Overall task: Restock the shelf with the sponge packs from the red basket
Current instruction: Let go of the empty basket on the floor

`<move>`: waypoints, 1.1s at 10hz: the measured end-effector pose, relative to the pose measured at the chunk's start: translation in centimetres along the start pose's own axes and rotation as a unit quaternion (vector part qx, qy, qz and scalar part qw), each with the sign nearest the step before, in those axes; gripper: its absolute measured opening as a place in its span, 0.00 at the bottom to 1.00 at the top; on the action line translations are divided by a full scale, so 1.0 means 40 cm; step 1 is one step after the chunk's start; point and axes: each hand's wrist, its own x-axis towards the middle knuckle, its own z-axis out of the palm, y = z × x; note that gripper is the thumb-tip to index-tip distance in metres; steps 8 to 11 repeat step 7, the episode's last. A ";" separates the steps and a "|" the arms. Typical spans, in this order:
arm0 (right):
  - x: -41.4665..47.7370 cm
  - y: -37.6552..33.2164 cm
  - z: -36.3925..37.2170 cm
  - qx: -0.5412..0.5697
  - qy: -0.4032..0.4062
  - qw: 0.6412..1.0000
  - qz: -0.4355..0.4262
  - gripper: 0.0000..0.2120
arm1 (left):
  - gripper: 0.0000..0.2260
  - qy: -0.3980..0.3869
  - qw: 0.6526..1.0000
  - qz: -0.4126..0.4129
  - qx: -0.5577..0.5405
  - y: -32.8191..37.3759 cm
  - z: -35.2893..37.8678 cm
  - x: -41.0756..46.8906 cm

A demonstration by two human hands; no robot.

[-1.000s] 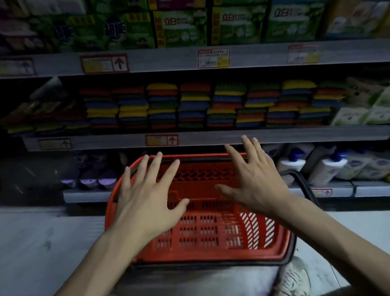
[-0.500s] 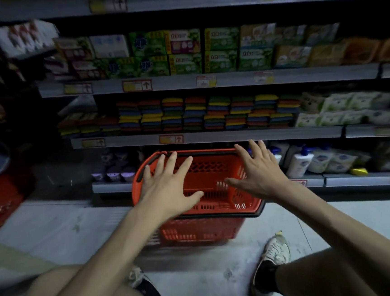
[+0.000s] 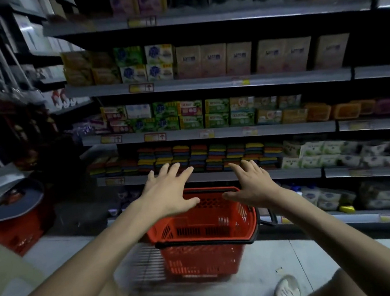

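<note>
The red basket [image 3: 203, 232] stands on the floor in front of the shelves, and I see no packs inside it. Stacks of multicoloured sponge packs [image 3: 213, 155] fill the middle of a grey shelf [image 3: 286, 174] just above and behind the basket. My left hand [image 3: 169, 192] hovers over the basket's far left rim, palm down, fingers spread, holding nothing. My right hand [image 3: 251, 185] hovers over the far right rim in the same way, also empty. Both hands are outstretched in front of the sponge shelf without touching it.
Boxed soaps [image 3: 191, 115] fill the shelf above, and white packs [image 3: 326, 152] lie right of the sponges. Bottles and pouches [image 3: 328, 197] sit on the lowest shelf. A second red basket [image 3: 15, 232] with a grey lid stands at the left. My shoes [image 3: 286, 291] are near the basket.
My view has pulled back and tilted up, showing more upper shelves. Both open hands have stayed spread and now appear higher, against the sponge shelf edge rather than over the basket's middle.
</note>
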 end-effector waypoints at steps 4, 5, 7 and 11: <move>-0.030 0.032 0.047 0.024 -0.001 1.000 -0.018 0.46 | 0.41 0.002 0.999 -0.003 0.039 0.014 0.034 -0.024; -0.028 0.048 0.073 0.025 -0.002 1.000 -0.008 0.47 | 0.40 -0.010 1.000 0.010 0.024 0.023 0.065 -0.006; -0.009 0.057 0.168 0.027 -0.014 0.999 0.010 0.46 | 0.38 0.027 0.999 0.026 -0.021 0.032 0.173 0.038; -0.009 0.057 0.168 0.027 -0.014 0.999 0.010 0.46 | 0.38 0.027 0.999 0.026 -0.021 0.032 0.173 0.038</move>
